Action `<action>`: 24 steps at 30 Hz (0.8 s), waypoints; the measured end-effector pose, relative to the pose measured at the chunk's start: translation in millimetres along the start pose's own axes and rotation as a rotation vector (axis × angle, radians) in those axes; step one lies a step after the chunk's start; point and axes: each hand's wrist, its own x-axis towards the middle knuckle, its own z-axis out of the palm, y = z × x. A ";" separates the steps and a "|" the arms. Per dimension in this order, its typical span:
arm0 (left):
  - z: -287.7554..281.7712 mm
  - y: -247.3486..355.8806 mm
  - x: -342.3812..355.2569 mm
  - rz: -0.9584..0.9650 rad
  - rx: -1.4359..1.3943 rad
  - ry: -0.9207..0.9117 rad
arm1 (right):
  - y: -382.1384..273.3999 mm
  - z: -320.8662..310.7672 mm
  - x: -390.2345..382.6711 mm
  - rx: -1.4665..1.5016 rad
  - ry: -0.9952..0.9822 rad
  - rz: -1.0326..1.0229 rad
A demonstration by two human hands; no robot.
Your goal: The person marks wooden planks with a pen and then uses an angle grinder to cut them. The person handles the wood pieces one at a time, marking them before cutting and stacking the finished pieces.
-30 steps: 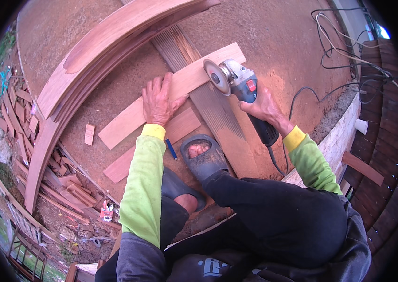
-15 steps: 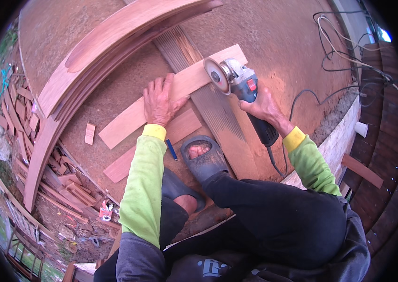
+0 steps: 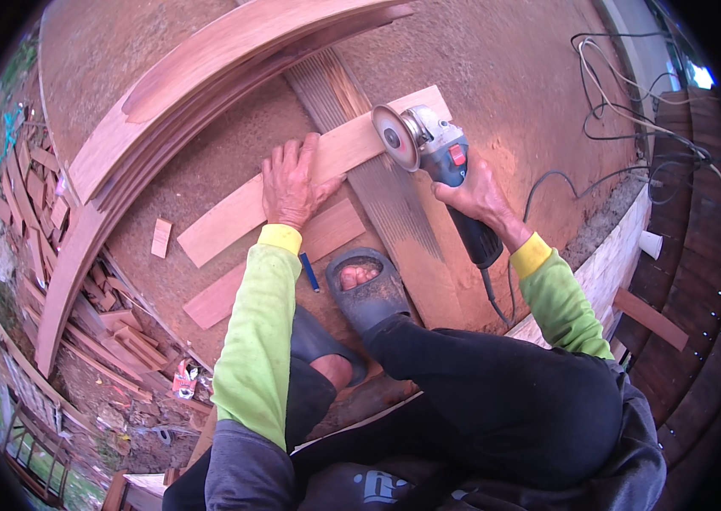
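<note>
My right hand is wrapped round the body of a blue and black angle grinder. Its round disc stands upright against a pale wooden board, close to the board's far right end; whether it spins I cannot tell. Across the middle of that board lies my left hand, holding it down with fingers stretched over it and the thumb apart. The board rests across a grooved plank on the ground. A second flat board lies nearer me, partly under my left forearm.
Long curved wooden pieces are stacked at the far left. A blue stick-like object and small wood block lie near my sandal. Offcuts cover the left ground. Cables tangle at far right; the grinder's cord trails down.
Both hands, the grinder and the board hold nearly the same places. The whole view has shifted slightly.
</note>
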 end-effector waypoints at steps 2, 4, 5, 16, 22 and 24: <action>0.2 0.5 0.0 0.001 -0.004 0.000 | 1.9 1.2 0.9 0.001 0.005 -0.008; 1.4 -0.7 -0.2 0.008 -0.003 0.007 | 2.5 1.7 1.9 -0.005 0.007 -0.009; 2.1 -1.3 -0.1 0.016 0.000 0.015 | 3.4 2.1 2.3 -0.005 0.011 -0.009; 4.5 -2.9 -0.9 0.016 0.014 0.006 | -4.0 -0.3 5.7 -0.007 -0.015 0.032; 3.6 -2.7 -1.6 0.009 0.017 0.000 | -9.3 -1.4 4.8 0.001 -0.003 0.015; 3.5 -2.0 -1.5 0.000 0.016 0.004 | -6.4 -0.5 6.2 -0.016 -0.015 0.035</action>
